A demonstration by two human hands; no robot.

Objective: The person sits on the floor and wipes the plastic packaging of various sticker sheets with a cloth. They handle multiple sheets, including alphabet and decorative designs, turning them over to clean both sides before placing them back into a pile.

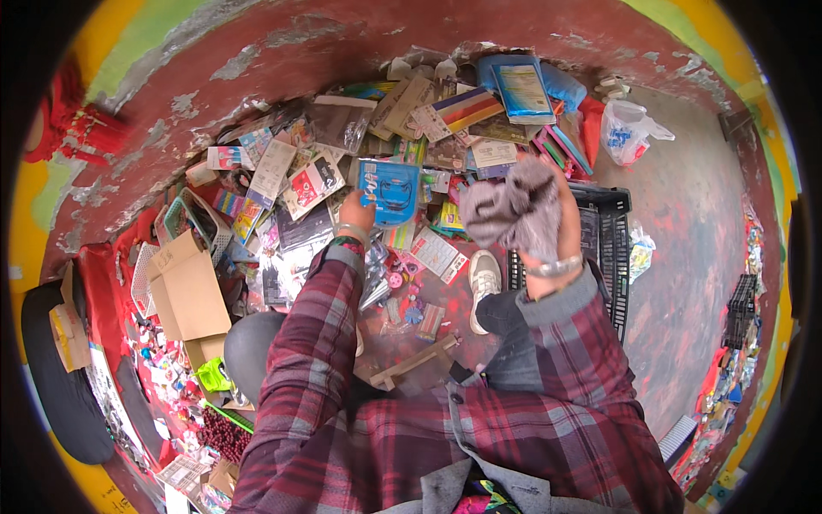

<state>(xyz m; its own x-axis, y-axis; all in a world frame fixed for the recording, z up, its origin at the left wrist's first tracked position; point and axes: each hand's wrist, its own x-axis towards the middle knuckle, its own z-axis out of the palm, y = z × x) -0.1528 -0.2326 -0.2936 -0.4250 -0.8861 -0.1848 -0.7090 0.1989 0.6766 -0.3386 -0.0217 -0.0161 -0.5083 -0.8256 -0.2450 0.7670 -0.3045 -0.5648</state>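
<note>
My right hand is closed round a crumpled grey-brown cloth, which it holds up over the left edge of a black plastic crate. To the left, the fingers of my left hand grip the left edge of a flat, translucent blue plastic case. A dark shape shows inside or through the case. Under and around it lies a heap of packets, with a red-and-white card packet just left of my left hand. Another red-and-white packet lies on the floor below the case.
Against the red wall, a blue packet tops the pile. A white plastic bag sits right of it. At left stand an open cardboard box and a white plastic basket. Small toys lie on the floor near my shoe.
</note>
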